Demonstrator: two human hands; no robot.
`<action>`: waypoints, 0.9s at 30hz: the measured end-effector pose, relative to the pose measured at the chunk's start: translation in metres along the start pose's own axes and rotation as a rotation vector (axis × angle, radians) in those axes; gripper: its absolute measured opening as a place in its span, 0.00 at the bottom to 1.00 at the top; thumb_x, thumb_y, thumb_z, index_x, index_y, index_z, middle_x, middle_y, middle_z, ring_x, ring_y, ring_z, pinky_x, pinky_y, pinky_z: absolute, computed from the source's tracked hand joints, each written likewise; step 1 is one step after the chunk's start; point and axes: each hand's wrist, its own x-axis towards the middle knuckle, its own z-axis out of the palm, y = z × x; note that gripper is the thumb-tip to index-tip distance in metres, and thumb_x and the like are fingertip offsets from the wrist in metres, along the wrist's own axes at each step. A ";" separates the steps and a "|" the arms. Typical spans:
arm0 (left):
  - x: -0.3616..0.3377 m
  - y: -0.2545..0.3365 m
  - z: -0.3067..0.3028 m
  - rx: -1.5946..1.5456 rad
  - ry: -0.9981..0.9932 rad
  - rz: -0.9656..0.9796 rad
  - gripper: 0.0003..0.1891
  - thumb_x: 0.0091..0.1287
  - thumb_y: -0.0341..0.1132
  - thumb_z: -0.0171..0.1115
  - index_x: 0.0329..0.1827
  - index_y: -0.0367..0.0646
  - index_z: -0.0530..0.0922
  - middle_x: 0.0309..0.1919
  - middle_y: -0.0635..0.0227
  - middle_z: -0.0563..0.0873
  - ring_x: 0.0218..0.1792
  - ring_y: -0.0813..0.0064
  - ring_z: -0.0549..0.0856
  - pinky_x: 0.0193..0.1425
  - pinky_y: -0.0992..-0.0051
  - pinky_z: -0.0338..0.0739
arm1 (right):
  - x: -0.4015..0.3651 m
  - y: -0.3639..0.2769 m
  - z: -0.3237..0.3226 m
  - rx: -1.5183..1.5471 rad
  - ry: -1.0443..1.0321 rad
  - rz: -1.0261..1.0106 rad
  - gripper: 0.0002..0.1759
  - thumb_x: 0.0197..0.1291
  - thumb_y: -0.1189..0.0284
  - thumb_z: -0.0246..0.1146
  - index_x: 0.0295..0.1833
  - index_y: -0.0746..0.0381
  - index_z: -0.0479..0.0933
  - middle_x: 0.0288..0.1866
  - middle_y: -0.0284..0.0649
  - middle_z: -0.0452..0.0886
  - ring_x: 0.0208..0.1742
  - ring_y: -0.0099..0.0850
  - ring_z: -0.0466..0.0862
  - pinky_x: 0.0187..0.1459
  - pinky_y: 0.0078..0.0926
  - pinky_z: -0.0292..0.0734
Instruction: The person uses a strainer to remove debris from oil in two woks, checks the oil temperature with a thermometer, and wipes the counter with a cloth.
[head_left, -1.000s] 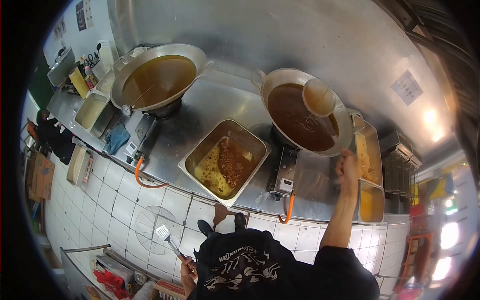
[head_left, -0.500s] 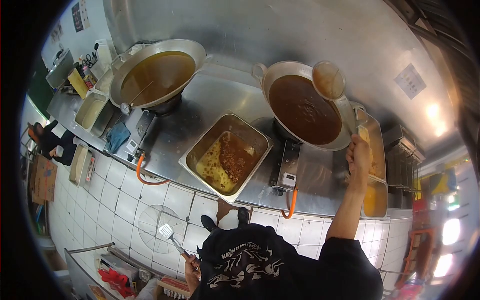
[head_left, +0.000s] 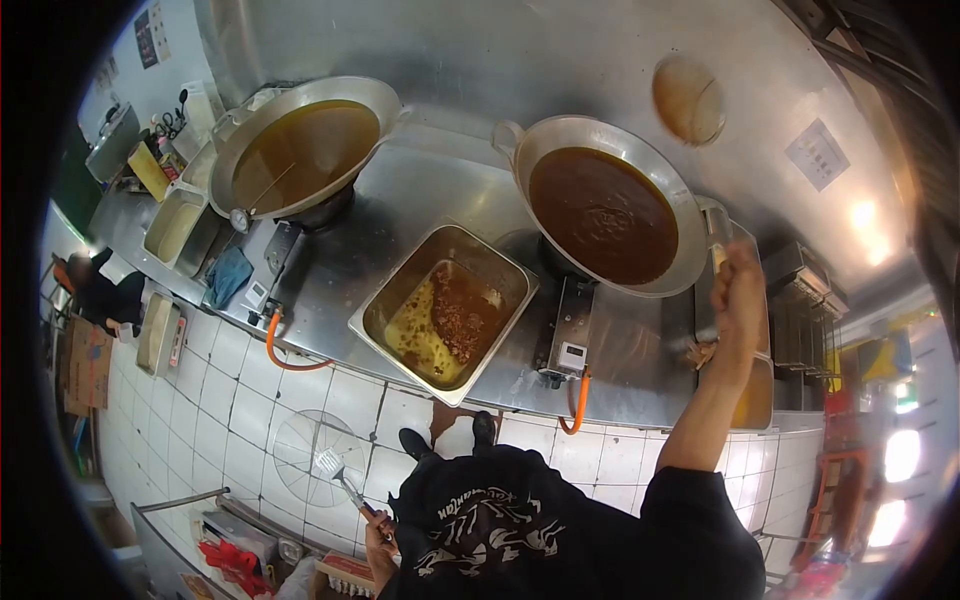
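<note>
My right hand (head_left: 738, 295) is wrapped around the handle of a large round skimmer (head_left: 688, 100), motion-blurred and raised against the steel wall. Just left of that hand is the right wok (head_left: 688, 215), holding dark brown oil (head_left: 603, 215). Low by my body, my left hand (head_left: 379, 540) grips the brown handle of a slotted turner (head_left: 345, 482), its metal head hanging over the floor. A deep steel pan (head_left: 375, 345) on the counter in front of me contains yellowish liquid and brown crumbs.
Another wok (head_left: 385, 98) of lighter oil stands at left with a thermometer (head_left: 240, 220). Orange hoses (head_left: 275, 350) run from the burners. Rectangular trays (head_left: 757, 395) sit at far right. A person (head_left: 100, 290) in dark clothing is at far left.
My right hand has lifted the skimmer up and right, from over the right wok's rim to in front of the wall. My left hand and the turner have barely moved.
</note>
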 end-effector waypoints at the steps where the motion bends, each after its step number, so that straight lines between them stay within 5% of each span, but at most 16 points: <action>1: 0.001 0.001 0.000 0.004 -0.021 -0.010 0.16 0.58 0.26 0.63 0.19 0.52 0.64 0.13 0.79 0.64 0.13 0.83 0.62 0.19 0.83 0.61 | 0.002 0.020 0.001 -0.023 0.013 0.049 0.07 0.67 0.70 0.52 0.39 0.60 0.72 0.15 0.23 0.56 0.12 0.14 0.54 0.11 0.15 0.46; 7: 0.008 -0.004 -0.017 0.042 -0.024 0.001 0.17 0.57 0.26 0.64 0.19 0.52 0.64 0.12 0.80 0.64 0.13 0.83 0.63 0.19 0.82 0.61 | -0.002 0.072 -0.007 -0.093 -0.094 0.178 0.07 0.67 0.69 0.53 0.37 0.60 0.71 0.16 0.23 0.56 0.12 0.13 0.55 0.11 0.15 0.47; 9: 0.008 -0.016 -0.017 0.213 0.036 0.289 0.17 0.57 0.26 0.64 0.19 0.52 0.64 0.12 0.80 0.64 0.13 0.83 0.63 0.19 0.83 0.60 | -0.007 0.053 -0.006 -0.081 -0.083 0.139 0.08 0.67 0.68 0.53 0.39 0.61 0.72 0.16 0.23 0.56 0.12 0.13 0.55 0.11 0.15 0.47; 13: -0.002 0.000 -0.003 0.056 0.006 0.003 0.16 0.57 0.27 0.65 0.20 0.53 0.65 0.13 0.80 0.63 0.13 0.82 0.63 0.19 0.82 0.61 | -0.018 0.037 0.004 -0.098 -0.001 0.050 0.11 0.67 0.68 0.53 0.45 0.65 0.74 0.15 0.23 0.57 0.12 0.14 0.55 0.11 0.15 0.48; 16: 0.004 -0.002 -0.010 0.104 -0.015 0.008 0.16 0.58 0.26 0.64 0.20 0.53 0.65 0.12 0.80 0.64 0.13 0.82 0.63 0.19 0.82 0.61 | -0.017 0.069 0.004 -0.174 -0.045 0.094 0.08 0.68 0.68 0.53 0.37 0.59 0.72 0.15 0.22 0.56 0.11 0.12 0.53 0.11 0.14 0.46; 23: -0.012 0.003 0.006 0.066 0.005 0.046 0.15 0.58 0.26 0.64 0.21 0.52 0.66 0.13 0.79 0.64 0.13 0.82 0.62 0.19 0.81 0.60 | -0.034 0.083 0.009 -0.295 -0.105 0.116 0.11 0.69 0.67 0.54 0.44 0.63 0.76 0.13 0.21 0.57 0.11 0.12 0.55 0.11 0.13 0.46; 26: -0.006 0.001 -0.010 -0.016 -0.075 0.099 0.16 0.59 0.27 0.64 0.21 0.52 0.65 0.13 0.79 0.64 0.13 0.82 0.61 0.19 0.82 0.60 | -0.050 0.068 0.019 -0.475 -0.133 -0.080 0.13 0.69 0.67 0.54 0.48 0.64 0.78 0.13 0.22 0.58 0.12 0.10 0.55 0.12 0.13 0.48; 27: -0.001 0.007 -0.011 -0.003 -0.046 0.008 0.16 0.60 0.27 0.63 0.21 0.52 0.65 0.13 0.80 0.63 0.12 0.82 0.61 0.20 0.80 0.61 | -0.055 0.060 0.023 -0.621 -0.220 -0.228 0.15 0.68 0.67 0.54 0.49 0.67 0.77 0.21 0.31 0.69 0.20 0.18 0.66 0.23 0.19 0.60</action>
